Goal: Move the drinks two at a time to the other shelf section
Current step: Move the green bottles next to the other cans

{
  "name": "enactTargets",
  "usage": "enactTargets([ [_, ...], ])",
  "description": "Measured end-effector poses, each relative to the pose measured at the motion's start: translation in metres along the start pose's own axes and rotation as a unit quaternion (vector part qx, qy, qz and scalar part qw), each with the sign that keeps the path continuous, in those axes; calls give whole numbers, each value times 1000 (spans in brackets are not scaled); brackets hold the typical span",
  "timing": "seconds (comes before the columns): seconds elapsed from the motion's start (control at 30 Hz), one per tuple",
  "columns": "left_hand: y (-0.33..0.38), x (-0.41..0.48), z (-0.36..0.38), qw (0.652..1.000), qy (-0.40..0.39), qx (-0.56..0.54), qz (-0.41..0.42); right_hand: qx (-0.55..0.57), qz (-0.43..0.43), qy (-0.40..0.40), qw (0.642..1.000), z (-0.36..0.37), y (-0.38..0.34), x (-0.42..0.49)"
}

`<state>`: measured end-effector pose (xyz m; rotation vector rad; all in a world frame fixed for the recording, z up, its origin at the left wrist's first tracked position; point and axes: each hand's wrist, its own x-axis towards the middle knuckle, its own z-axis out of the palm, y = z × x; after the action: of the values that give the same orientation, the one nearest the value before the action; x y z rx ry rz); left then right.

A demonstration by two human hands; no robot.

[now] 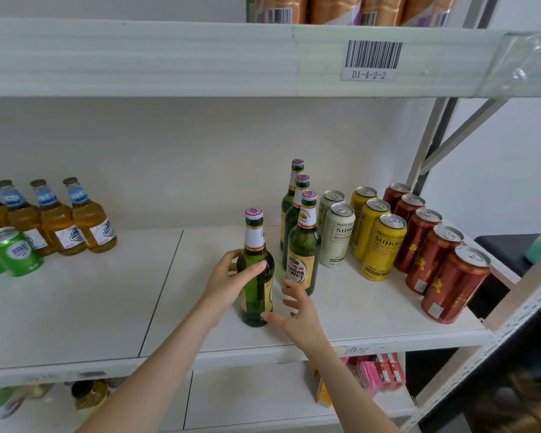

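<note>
A green beer bottle [256, 276] stands upright on the right section of the white shelf [372, 310]. My left hand [230, 282] grips its body from the left, thumb across the front. My right hand [297, 310] hovers just right of that bottle with fingers spread, in front of a row of three more green bottles [303, 245]; it holds nothing. On the left shelf section stand several amber bottles with blue labels [57, 220] and green cans [13, 251].
Right of the green bottles stand two white cans [338, 235], three yellow cans [381, 248] and several red cans [434, 254]. A seam [160, 292] divides the two shelf sections. The upper shelf edge [200, 57] hangs overhead. A metal upright [512, 307] borders the right.
</note>
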<state>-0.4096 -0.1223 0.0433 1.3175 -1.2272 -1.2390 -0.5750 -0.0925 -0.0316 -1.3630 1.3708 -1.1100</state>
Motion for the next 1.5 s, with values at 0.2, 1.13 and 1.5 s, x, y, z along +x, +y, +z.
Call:
enactTargets([
  [0.2, 7, -10, 2, 999, 21, 36, -23, 3, -16, -44, 999, 11, -7, 2],
  [1.13, 5, -23, 90, 998, -42, 33, -39, -16, -7, 45, 999, -67, 12, -26],
  [1.5, 5, -5, 92, 998, -20, 5, -58, -4, -7, 51, 999, -67, 15, 0],
])
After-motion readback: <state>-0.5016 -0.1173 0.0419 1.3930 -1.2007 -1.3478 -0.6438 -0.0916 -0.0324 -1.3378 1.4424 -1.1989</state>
